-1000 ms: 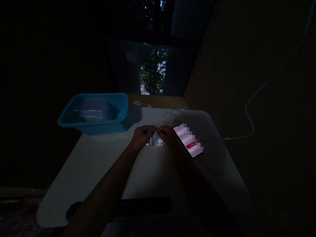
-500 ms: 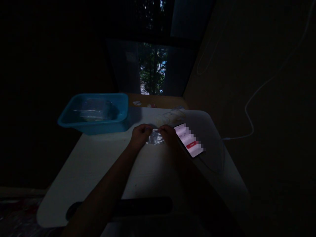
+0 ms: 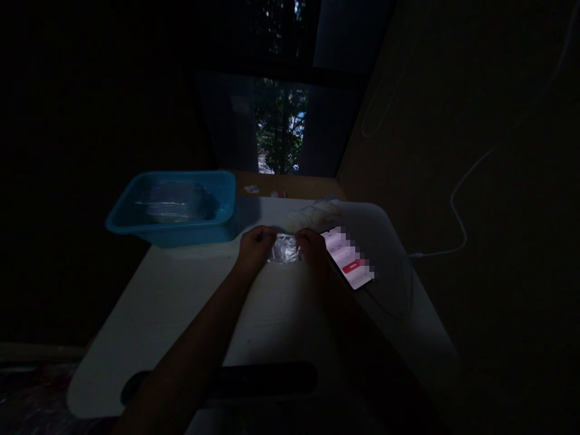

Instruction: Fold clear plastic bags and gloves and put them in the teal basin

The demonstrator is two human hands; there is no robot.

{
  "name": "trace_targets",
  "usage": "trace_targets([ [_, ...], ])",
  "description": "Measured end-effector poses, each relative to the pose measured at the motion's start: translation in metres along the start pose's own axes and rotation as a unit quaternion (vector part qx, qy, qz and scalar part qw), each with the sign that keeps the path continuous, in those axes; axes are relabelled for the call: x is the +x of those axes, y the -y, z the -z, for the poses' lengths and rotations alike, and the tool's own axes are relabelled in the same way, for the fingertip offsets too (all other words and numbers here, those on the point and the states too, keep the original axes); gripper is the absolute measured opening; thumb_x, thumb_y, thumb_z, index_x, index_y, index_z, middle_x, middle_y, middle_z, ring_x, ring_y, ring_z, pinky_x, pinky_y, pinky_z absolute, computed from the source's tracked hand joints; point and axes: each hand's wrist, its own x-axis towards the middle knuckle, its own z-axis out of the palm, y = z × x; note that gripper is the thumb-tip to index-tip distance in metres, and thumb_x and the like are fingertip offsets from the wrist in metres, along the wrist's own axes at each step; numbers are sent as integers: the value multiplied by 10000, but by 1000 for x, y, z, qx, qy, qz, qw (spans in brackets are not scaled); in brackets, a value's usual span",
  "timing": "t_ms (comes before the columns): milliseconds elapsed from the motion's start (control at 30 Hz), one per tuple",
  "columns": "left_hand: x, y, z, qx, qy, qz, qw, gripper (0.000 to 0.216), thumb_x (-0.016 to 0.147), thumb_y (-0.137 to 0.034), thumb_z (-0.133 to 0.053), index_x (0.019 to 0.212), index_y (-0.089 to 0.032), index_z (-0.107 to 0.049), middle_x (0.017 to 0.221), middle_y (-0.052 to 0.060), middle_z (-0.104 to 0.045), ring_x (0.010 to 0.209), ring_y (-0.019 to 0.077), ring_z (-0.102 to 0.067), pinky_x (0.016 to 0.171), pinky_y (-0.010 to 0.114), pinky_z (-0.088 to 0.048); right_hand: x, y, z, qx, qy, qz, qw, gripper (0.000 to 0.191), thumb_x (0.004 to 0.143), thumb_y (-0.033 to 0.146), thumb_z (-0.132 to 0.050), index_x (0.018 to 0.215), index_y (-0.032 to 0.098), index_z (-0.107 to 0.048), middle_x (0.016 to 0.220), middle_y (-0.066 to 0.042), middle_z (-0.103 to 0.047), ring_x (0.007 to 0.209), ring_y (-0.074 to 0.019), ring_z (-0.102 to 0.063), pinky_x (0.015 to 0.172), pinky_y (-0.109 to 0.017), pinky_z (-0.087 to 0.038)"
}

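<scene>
A small clear plastic bag (image 3: 285,250) hangs between my two hands over the white table (image 3: 199,290). My left hand (image 3: 256,246) pinches its upper left corner. At the upper right corner, my right hand (image 3: 312,246) is closed on it in the same way. The bag is crinkled and shiny; the dim light hides whether anything is inside. Just beyond the hands lies a pale row of wrapped pieces (image 3: 313,214), too dark to name.
A blue plastic basin (image 3: 194,232) with clear plastic packaging in it stands at the back left. Right of my hands lies a lit phone (image 3: 348,260). A white cable (image 3: 462,229) runs along the right wall. Behind the table is a window (image 3: 281,127) above a wooden ledge (image 3: 294,184).
My hands have moved slightly apart at the bag's top edge. More of the bag shows between them, and its upper edge looks stretched wider.
</scene>
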Motion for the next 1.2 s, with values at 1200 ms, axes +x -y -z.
trace_targets([
  [1200,1,8,2,-42,63,26,997,253,595,-381,-659,635,-139,-596,529,-23,-548,488,97,-489,479,213,-370,5,-9,3,-62,-92,49,993,246,702,414,-447,681,186,-536,646,-1,-551,618,-127,-500,586,-239,-422],
])
